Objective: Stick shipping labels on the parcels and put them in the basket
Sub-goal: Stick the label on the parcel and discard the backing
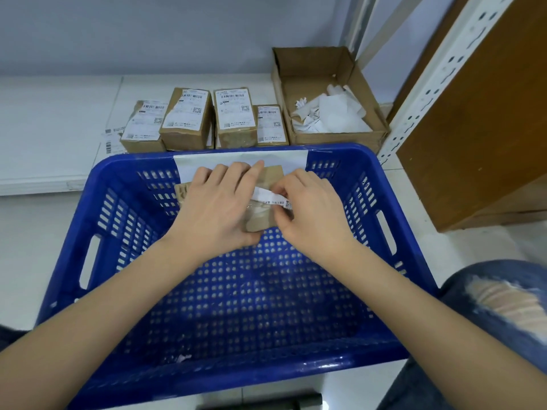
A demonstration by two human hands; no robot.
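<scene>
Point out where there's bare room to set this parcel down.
Free: the basket floor below both hands, and the white shelf left of the labelled parcels. Crowded: the parcel row and the scrap-filled cardboard box right of it.

Bare forearms; ripped blue jeans (500, 303) at knee.

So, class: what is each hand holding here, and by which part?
The left hand grips the brown parcel across its top; the right hand pinches the white label at its right end.
</scene>
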